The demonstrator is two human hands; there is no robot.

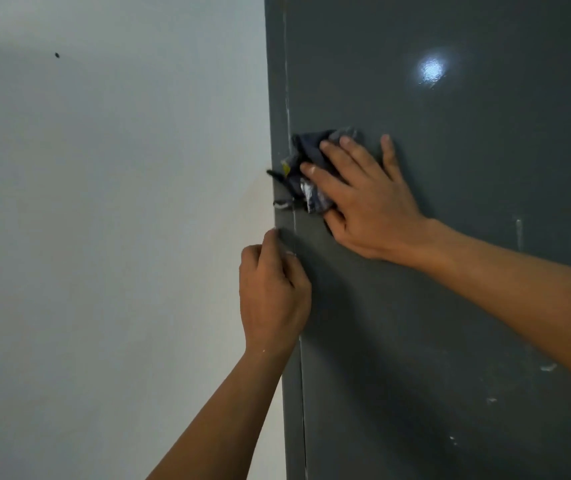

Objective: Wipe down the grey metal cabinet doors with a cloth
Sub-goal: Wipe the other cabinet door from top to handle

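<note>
A white painted wall (104,202) fills the left half of your view, with 1 small dark speck (57,55) high on it. The right half is a dark grey metal cabinet door (467,168). It stands upright with its long axis running top to bottom, and its flat face is turned toward you. A narrow grey frame strip (278,98) runs between wall and door, and a thin vertical seam (303,393) separates the strip from the door. The seam leans slightly to the right as it descends. A round bright glare (431,69) sits on the upper door, and a few white flecks (549,367) dot its lower right.

Your right hand (363,202) lies flat on the door at mid-height, close to the seam. Its fingers (356,154) are straight and spread, pointing up and to the left. They press a crumpled dark blue-grey cloth (306,150) with paler patches against the metal. The bunched cloth runs roughly up and down, from the fingertips to just below the palm's edge. It covers the seam, and 2 loose dark ends trail left across the strip to the edge of the wall.

Your left hand (272,299) is just below it, on the strip. Its thumb (272,240) points up along the strip's outer edge, and the fingers are curled in against the seam. You cannot tell from here whether it grips the strip or only rests against it. The 2 hands are near each other but not touching.
</note>
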